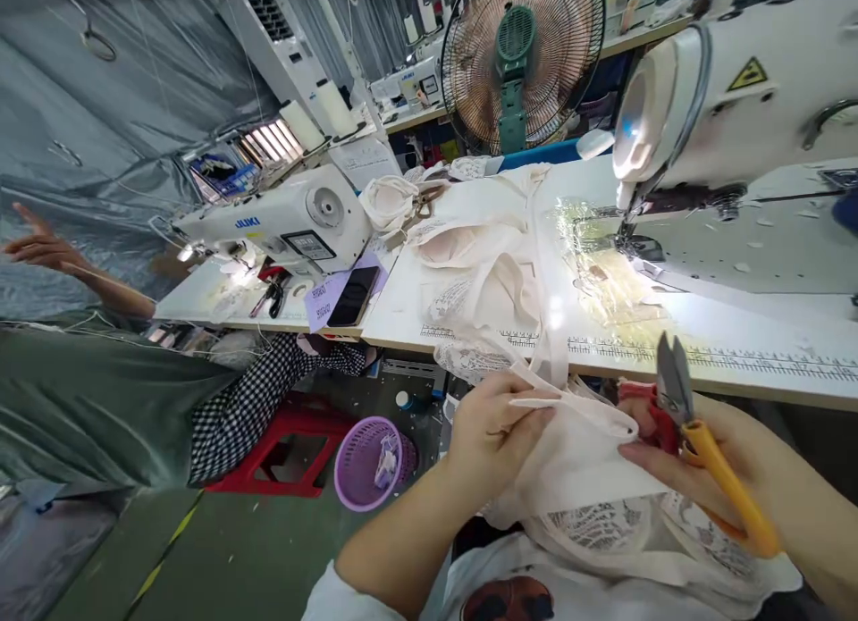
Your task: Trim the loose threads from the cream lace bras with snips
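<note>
My left hand (pixel 492 433) pinches a cream strap and lace-trimmed fabric piece (pixel 576 465) held over my lap. My right hand (pixel 724 465) grips yellow-handled thread snips (pixel 703 433) with the blades pointing up, and its fingers also hold the fabric's right edge. More cream lace garment pieces (pixel 489 264) trail from my hands up onto the white sewing table (pixel 737 353). The white sewing machine (pixel 730 94) stands at the upper right with its lamp lighting the needle area (pixel 623 246).
A second sewing machine (pixel 281 219) sits on the table to the left, with a black phone (pixel 353 296) beside it. A co-worker in green with a raised hand (pixel 40 246) sits at left. A purple basket (pixel 368 465) and red stool (pixel 281 451) stand on the floor. A fan (pixel 519 58) stands behind.
</note>
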The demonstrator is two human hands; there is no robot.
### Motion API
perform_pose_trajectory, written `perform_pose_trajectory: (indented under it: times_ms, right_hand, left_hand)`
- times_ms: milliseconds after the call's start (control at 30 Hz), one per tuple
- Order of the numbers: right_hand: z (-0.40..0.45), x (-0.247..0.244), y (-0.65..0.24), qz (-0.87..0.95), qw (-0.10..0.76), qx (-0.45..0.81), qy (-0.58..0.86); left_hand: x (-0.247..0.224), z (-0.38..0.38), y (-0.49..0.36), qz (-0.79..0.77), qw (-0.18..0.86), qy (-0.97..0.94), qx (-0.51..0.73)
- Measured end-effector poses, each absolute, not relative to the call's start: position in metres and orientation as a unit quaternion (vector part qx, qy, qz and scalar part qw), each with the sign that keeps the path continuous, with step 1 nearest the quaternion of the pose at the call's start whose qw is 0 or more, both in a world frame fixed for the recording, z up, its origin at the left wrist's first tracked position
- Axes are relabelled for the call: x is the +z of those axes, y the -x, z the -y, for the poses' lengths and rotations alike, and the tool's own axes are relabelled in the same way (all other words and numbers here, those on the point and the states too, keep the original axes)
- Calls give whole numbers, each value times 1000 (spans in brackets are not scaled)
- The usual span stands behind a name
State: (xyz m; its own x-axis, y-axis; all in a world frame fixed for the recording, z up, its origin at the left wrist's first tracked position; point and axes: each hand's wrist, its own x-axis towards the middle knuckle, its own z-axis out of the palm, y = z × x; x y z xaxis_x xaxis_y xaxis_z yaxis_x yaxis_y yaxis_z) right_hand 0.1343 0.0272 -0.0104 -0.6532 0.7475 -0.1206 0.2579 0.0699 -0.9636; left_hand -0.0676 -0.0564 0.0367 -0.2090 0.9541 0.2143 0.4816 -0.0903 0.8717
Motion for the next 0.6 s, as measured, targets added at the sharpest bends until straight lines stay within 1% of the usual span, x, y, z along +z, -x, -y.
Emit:
perform_pose_trajectory:
  times_ms: [133,233,300,467,600]
  right_hand:
    - [-26,-24,-148,662,263,594,374]
    - [-20,-33,-152,595,263,670,357]
    - [-17,-38,-151,562,272,697,352]
    - [-11,-43,-146,542,342,644,417]
    - [-7,-34,-145,566,375,606,415]
  left_hand:
    - [26,56,56,-631,254,-553,480]
    - [19,56,45,-643,302,-505,490]
    - [17,57,39,-647,335,-478,490]
    - [19,55,29,-644,374,-438,504]
    - [16,53,27,-634,409,-395,524]
